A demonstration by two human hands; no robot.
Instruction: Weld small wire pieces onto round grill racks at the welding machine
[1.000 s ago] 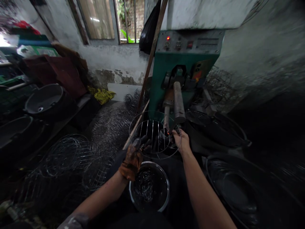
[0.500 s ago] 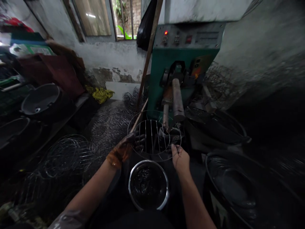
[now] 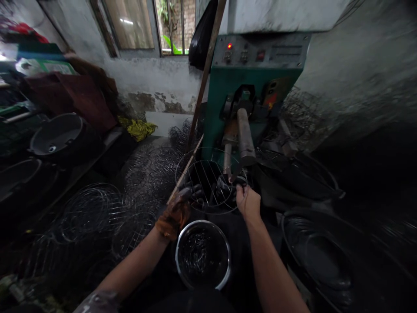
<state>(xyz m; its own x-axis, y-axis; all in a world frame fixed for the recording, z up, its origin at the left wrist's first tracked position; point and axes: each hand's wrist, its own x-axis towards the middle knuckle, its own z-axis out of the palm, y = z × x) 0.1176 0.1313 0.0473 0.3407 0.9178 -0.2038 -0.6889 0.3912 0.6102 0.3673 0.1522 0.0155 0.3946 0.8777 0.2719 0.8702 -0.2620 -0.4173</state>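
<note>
A round wire rack (image 3: 207,181), an outer ring around parallel bars, hangs in front of a green machine (image 3: 218,95). My right hand (image 3: 249,201), bare, pinches the rack's right rim between thumb and fingers. My left hand (image 3: 182,204) wears a dark-stained orange glove; its fingers stretch out at the rack's lower left, overlapping the bars. Whether they touch the wire I cannot tell. The rack's right part overlaps the tip of the machine's thinner metal rod (image 3: 227,158). Below sits a metal-rimmed bowl (image 3: 229,256) with small shiny metal pieces (image 3: 197,254) inside.
More wire racks (image 3: 87,213) lie heaped on the left. Dark round pans (image 3: 58,134) stand beyond them. At the right are a large black container (image 3: 289,230) and a wide dark pan (image 3: 335,184). A thick metal cylinder (image 3: 246,137) juts from the machine.
The rack has turned, so its bars now run diagonally. My left hand has shifted right and slightly down along it. My right hand stays at the right rim, slightly higher.
</note>
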